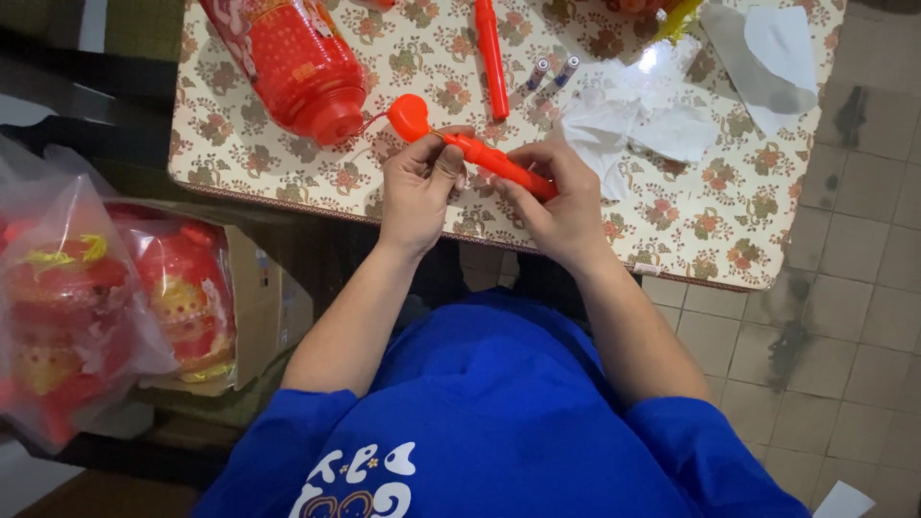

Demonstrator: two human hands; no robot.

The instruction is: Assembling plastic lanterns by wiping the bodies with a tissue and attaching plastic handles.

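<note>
Closest to the lens, a blue shirt (499, 403) with a white and orange print fills the bottom of the view, and both bare forearms reach up and away from it. Off to the left, clear plastic bags (72, 288) bulge with red and gold lanterns, sitting in a cardboard box (264, 307) beside the person.

Now to the action: the left hand (419, 187) is curled closed around the upper end of a red plastic handle (499, 165), thumb pressed on top. The right hand (561, 201) is closed on the lower end of the same handle, fingers wrapped under it. The handle sits tilted just above the near edge of the surface (691, 240), which wears a cream floral cloth. A red heart-shaped piece (411, 115) tops the handle, just past the left hand's knuckles.

Further out, a thin wire links that heart end to a big red lantern (288, 62) lying on its side. Beside it lies a second red stick (491, 58), then two small batteries (552, 72), with crumpled white plastic wrapping (643, 115) at the right.
</note>
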